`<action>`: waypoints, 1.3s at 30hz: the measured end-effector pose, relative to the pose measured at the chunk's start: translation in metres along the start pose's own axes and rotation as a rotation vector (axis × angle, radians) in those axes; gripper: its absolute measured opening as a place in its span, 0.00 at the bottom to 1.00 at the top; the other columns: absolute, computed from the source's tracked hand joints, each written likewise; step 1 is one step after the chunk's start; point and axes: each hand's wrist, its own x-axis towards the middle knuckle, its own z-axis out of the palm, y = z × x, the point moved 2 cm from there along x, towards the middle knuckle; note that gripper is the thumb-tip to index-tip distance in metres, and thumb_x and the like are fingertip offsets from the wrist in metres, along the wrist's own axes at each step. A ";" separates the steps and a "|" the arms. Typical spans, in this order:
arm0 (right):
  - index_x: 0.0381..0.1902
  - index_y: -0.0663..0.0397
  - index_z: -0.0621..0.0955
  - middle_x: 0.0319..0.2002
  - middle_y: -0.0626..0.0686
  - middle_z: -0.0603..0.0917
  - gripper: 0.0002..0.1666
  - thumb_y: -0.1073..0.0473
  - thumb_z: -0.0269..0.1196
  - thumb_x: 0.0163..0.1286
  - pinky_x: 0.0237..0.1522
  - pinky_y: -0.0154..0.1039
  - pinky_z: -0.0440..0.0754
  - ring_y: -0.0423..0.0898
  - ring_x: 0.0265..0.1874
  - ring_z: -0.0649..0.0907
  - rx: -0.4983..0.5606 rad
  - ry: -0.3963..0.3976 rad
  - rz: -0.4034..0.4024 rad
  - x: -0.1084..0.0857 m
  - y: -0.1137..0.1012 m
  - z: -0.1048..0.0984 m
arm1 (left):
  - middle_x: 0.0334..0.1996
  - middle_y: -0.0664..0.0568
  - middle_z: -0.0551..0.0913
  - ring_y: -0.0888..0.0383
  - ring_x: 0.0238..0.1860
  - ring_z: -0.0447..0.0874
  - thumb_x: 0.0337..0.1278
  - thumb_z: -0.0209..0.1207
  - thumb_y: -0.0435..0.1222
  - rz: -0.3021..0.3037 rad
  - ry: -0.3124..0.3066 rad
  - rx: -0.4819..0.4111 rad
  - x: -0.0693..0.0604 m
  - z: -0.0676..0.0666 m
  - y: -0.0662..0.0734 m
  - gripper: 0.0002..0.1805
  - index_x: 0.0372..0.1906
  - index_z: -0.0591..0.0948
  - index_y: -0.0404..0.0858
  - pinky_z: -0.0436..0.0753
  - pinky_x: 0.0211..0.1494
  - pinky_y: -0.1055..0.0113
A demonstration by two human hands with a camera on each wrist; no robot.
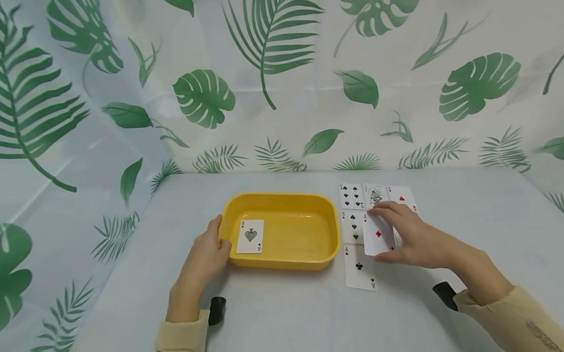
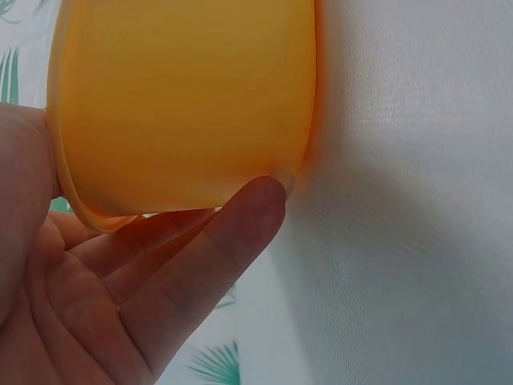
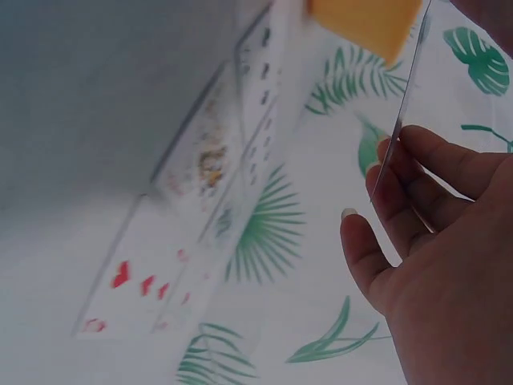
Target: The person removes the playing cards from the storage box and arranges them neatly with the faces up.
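A yellow plastic tray (image 1: pixel 280 263) stands on the table, and an ace of spades (image 1: pixel 250 242) lies face up in its left part. My left hand (image 1: pixel 203 259) grips the tray's left end, fingers and thumb against the wall, as the left wrist view also shows (image 2: pixel 184 265). To the right of the tray, my right hand (image 1: pixel 421 242) pinches an ace of diamonds (image 1: pixel 376 237) above the laid-out cards. In the right wrist view that card (image 3: pixel 407 96) appears nearly edge-on between the fingers. It partly hides a card under it.
Face-up cards lie right of the tray: a six of spades (image 1: pixel 351 196), a joker (image 1: pixel 376 193), an ace of hearts (image 1: pixel 404 193), a three of spades (image 1: pixel 351 228) and an ace of clubs (image 1: pixel 359 271). Leaf-patterned cloth (image 1: pixel 280 119) rises behind the white table.
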 end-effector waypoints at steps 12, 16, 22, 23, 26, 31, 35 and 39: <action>0.65 0.57 0.72 0.64 0.59 0.71 0.48 0.49 0.80 0.50 0.59 0.62 0.67 0.60 0.64 0.68 0.001 0.062 -0.017 -0.031 0.014 0.009 | 0.73 0.33 0.63 0.44 0.61 0.73 0.69 0.46 0.31 -0.009 -0.008 0.003 -0.002 -0.002 0.002 0.35 0.79 0.52 0.31 0.68 0.69 0.45; 0.61 0.52 0.75 0.61 0.56 0.74 0.44 0.49 0.81 0.48 0.55 0.58 0.68 0.57 0.60 0.70 -0.016 0.093 -0.063 -0.040 0.018 0.016 | 0.73 0.32 0.63 0.45 0.61 0.73 0.69 0.46 0.31 -0.010 -0.011 -0.002 -0.003 -0.002 0.002 0.35 0.79 0.52 0.30 0.68 0.69 0.45; 0.58 0.46 0.77 0.61 0.54 0.74 0.40 0.46 0.81 0.48 0.54 0.58 0.68 0.55 0.60 0.71 -0.013 0.089 -0.056 -0.052 0.021 0.027 | 0.73 0.32 0.63 0.45 0.61 0.73 0.70 0.46 0.31 -0.008 -0.012 0.000 -0.003 -0.002 0.002 0.35 0.79 0.52 0.30 0.68 0.69 0.45; 0.58 0.46 0.77 0.61 0.53 0.74 0.40 0.45 0.81 0.48 0.54 0.58 0.68 0.56 0.60 0.70 -0.008 0.079 -0.045 -0.054 0.021 0.029 | 0.73 0.32 0.63 0.45 0.61 0.73 0.70 0.46 0.31 -0.006 -0.011 0.000 -0.003 -0.001 0.002 0.35 0.79 0.52 0.30 0.68 0.69 0.45; 0.57 0.43 0.77 0.62 0.52 0.73 0.39 0.44 0.80 0.49 0.55 0.60 0.68 0.56 0.62 0.70 -0.004 0.056 -0.019 -0.056 0.020 0.031 | 0.73 0.32 0.63 0.45 0.60 0.73 0.70 0.46 0.31 -0.003 -0.010 0.001 -0.003 -0.002 0.002 0.35 0.79 0.52 0.30 0.69 0.69 0.45; 0.57 0.43 0.78 0.61 0.51 0.74 0.38 0.45 0.80 0.49 0.56 0.61 0.70 0.55 0.62 0.71 -0.018 0.041 -0.033 -0.055 0.018 0.033 | 0.72 0.32 0.64 0.45 0.57 0.73 0.69 0.46 0.31 0.000 -0.009 0.002 -0.003 -0.002 0.002 0.35 0.78 0.52 0.30 0.69 0.68 0.45; 0.56 0.45 0.79 0.61 0.52 0.75 0.37 0.46 0.80 0.50 0.56 0.63 0.71 0.57 0.62 0.72 -0.030 0.014 -0.039 -0.055 0.018 0.034 | 0.72 0.32 0.64 0.45 0.56 0.74 0.69 0.46 0.31 0.004 -0.010 0.008 -0.003 -0.002 0.002 0.35 0.78 0.52 0.29 0.70 0.68 0.45; 0.56 0.45 0.79 0.61 0.51 0.75 0.36 0.47 0.80 0.50 0.56 0.62 0.71 0.56 0.61 0.72 -0.048 -0.010 -0.027 -0.054 0.020 0.036 | 0.72 0.32 0.65 0.45 0.56 0.74 0.69 0.46 0.31 0.005 -0.008 0.012 -0.002 -0.002 0.001 0.36 0.78 0.52 0.30 0.71 0.67 0.45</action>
